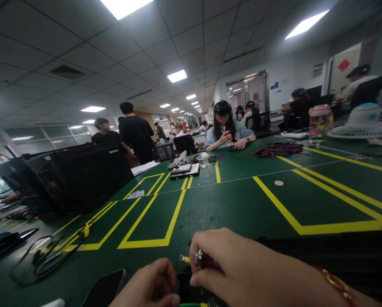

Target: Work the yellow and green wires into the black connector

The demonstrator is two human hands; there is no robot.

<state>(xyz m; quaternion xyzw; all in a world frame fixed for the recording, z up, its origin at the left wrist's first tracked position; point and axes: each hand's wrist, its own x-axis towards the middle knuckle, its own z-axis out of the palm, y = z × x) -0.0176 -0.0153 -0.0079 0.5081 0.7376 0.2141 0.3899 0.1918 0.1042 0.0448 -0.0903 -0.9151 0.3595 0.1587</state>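
Note:
My right hand [232, 268], with a red cord and gold bead bracelet at the wrist, pinches a small silver metal part [198, 258] between thumb and fingers. My left hand [147, 285] sits at the bottom edge, its fingers curled next to a dark block [186, 285], which is partly hidden by both hands. A short yellow-tipped piece [184, 259] sticks out just left of the silver part. A green wire end [191, 305] shows below my left fingers. I cannot tell whether my left hand grips anything.
A black phone [104, 288] lies left of my hands on the green workbench [242, 204], which is marked with yellow tape. Black cables [47, 260] lie at the left. Farther off are a tangle of coloured wires [280, 149], a pink jar [320, 123], and a seated co-worker [229, 132].

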